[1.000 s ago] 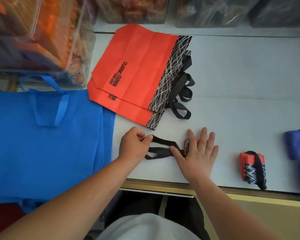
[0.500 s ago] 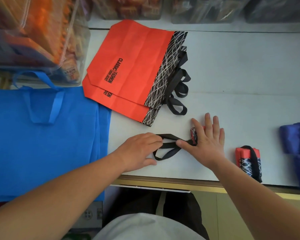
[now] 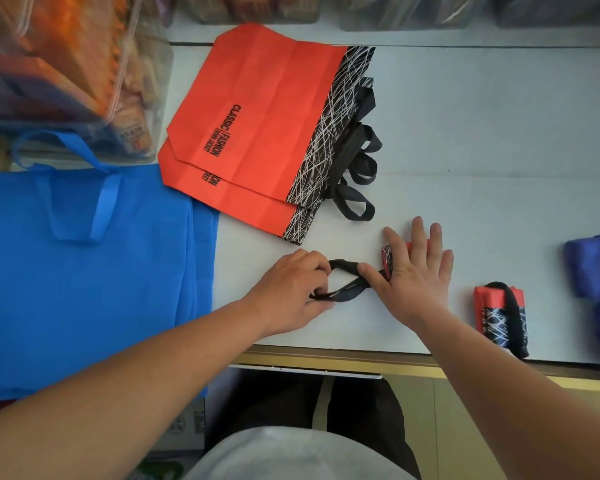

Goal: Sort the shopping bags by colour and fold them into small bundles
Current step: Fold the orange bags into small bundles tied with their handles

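Near the front edge of the white table (image 3: 482, 133), my right hand (image 3: 413, 271) lies flat with straight fingers on a small folded red-and-black bag bundle (image 3: 387, 258), most of it hidden under the palm. The bundle's black handle loops (image 3: 347, 285) stretch to the left, and my left hand (image 3: 291, 292) grips their far end with curled fingers. Two flat red bags (image 3: 257, 126) with black patterned tops lie stacked behind. A finished red bundle (image 3: 499, 313), wrapped in its black handle, sits to the right.
Flat blue bags (image 3: 84, 271) cover the left side and hang over the table edge. Folded dark blue bags (image 3: 596, 271) lie at the far right. Clear plastic packs of goods (image 3: 66, 64) stand at the back left and along the far edge.
The handle loops have been pulled wider and twisted between my hands. My left hand has curled tighter on their end; my right hand stays pressed on the bundle.
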Demonstrator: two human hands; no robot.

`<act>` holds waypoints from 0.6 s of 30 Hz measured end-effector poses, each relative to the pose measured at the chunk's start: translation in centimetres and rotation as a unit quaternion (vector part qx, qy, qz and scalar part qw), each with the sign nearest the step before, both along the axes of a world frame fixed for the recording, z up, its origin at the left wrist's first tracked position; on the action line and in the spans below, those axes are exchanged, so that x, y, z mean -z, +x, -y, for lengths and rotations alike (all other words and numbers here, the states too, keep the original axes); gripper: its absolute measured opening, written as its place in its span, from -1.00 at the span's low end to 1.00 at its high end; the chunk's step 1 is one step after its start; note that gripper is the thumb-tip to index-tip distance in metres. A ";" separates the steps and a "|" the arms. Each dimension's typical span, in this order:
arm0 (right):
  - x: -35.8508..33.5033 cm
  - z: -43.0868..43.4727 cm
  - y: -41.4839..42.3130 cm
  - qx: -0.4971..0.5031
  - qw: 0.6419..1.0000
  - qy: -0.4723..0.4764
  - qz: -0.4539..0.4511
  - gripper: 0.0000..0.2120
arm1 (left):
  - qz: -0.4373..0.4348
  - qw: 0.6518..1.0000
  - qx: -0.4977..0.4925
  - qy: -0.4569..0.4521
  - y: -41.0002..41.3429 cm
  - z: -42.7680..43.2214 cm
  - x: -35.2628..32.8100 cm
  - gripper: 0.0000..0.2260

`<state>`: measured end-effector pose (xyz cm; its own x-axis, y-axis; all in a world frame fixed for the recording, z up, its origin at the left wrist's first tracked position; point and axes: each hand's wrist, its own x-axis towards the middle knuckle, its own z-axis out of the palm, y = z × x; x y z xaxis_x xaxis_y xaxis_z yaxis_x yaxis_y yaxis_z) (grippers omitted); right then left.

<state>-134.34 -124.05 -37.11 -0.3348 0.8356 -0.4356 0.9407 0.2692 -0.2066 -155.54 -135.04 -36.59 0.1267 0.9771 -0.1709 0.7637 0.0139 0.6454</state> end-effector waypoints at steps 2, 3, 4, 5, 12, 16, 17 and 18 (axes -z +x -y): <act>0.1 0.0 0.0 -0.002 1.000 -0.001 0.002 -0.26 | 0.092 0.995 -0.028 -0.014 -0.3 0.0 -1.2 -0.85; 0.1 0.0 0.0 -0.002 1.000 -0.001 0.000 -0.27 | 0.135 0.989 -0.050 -0.023 -0.3 -0.1 -2.0 -0.87; 0.2 0.0 0.0 -0.001 1.000 -0.002 -0.003 -0.28 | 0.168 0.982 -0.073 -0.036 -0.3 -0.3 -2.8 -0.89; 0.2 -0.1 0.0 0.001 1.000 -0.005 -0.006 -0.30 | 0.191 0.976 -0.092 -0.055 -0.3 -0.6 -3.5 -0.91; -0.2 -0.7 0.2 0.008 0.998 -0.058 -0.036 -0.40 | 0.293 0.913 -0.259 -0.118 1.3 -2.7 -4.4 -0.91; -0.9 -0.8 0.1 0.013 0.995 -0.085 -0.045 -0.14 | 0.228 0.893 -0.358 -0.147 2.6 -3.2 -2.7 -0.85; -0.9 -0.8 0.1 0.009 0.996 -0.083 -0.037 -0.07 | 0.224 0.883 -0.380 -0.163 2.9 -3.2 -2.4 -0.84; -1.0 -0.7 0.0 0.006 0.997 -0.076 -0.027 -0.03 | 0.217 0.875 -0.397 -0.174 3.3 -3.2 -2.2 -0.83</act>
<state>-134.32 -123.38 -36.15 -0.3517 0.7653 -0.5391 0.9300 0.2200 -0.2945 -152.28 -131.85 -34.38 -0.4418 0.6850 -0.5793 0.1082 0.6817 0.7235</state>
